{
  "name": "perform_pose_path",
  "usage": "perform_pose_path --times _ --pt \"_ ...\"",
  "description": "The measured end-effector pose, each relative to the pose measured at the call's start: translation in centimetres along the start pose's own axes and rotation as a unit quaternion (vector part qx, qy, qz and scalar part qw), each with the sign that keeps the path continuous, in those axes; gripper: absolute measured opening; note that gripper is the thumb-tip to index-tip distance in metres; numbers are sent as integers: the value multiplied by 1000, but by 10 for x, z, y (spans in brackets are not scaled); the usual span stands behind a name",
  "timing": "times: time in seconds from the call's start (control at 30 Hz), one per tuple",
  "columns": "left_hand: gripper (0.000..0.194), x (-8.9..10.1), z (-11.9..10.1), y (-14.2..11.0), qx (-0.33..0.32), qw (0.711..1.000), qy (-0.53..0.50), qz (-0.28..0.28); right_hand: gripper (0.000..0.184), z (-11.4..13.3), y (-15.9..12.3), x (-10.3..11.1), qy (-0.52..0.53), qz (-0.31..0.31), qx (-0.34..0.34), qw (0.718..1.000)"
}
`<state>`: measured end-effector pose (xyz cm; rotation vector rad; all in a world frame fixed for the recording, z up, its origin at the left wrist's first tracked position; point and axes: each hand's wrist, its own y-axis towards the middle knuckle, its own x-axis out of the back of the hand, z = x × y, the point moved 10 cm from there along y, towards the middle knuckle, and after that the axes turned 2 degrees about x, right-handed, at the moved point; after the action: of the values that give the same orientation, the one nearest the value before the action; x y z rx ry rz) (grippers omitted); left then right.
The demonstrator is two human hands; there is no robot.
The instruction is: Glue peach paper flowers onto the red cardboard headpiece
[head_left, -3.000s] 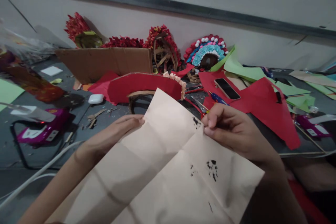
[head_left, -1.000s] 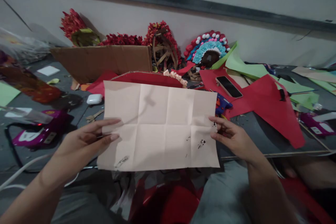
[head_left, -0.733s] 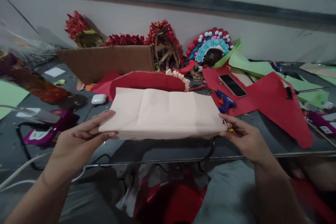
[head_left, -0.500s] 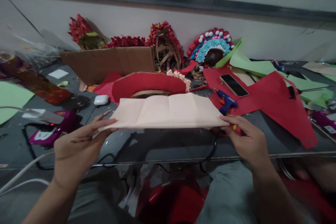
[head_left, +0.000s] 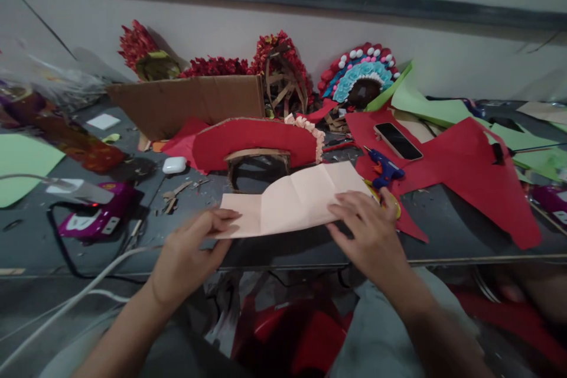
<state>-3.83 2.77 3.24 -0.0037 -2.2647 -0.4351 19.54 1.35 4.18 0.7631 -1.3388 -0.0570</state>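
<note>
L hand (head_left: pixel 183 257) pinches left end of folded peach paper (head_left: pixel 295 201), over near side of table (head_left: pixel 266 251) — right end now swung far-ward vs prev. R hand (head_left: pixel 374 239), off the corner since, holds near edge — nr blue glue gun (head_left: pixel 384 169).

Dim, greyish light here, the folded paper (head_left: pixel 305 195) showing palest; a soft shadow marks the wall (head_left: pixel 212 32) at upper left, the lower right sinks dark, outer edges smear.
</note>
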Motion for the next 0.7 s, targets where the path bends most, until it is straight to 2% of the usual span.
perform_pose_path --times 0.1,0.23,0.3,0.37,0.47,0.57,0.7 --pt "14 -1 -8 -3 -29 1000 0 -12 26 22 4 -14 56 37 44 997" --pt "11 -2 -15 -2 -76 997 25 -14 23 27 5 -13 106 15 63 992" --pt "10 3 -22 -1 -97 993 47 -40 22 26 6 -10 118 2 60 991" --pt "21 5 -37 -2 -141 981 113 -66 22 26 7 -7 117 -3 56 992" --pt "38 -1 -67 -8 -219 953 205 -53 22 29 9 -2 101 -15 57 993" --pt "37 2 -91 -13 -250 949 192 -34 21 32 11 0 90 -19 58 994" --pt "27 12 -115 -14 -250 951 162 -81 18 34 14 -2 85 -7 56 995"
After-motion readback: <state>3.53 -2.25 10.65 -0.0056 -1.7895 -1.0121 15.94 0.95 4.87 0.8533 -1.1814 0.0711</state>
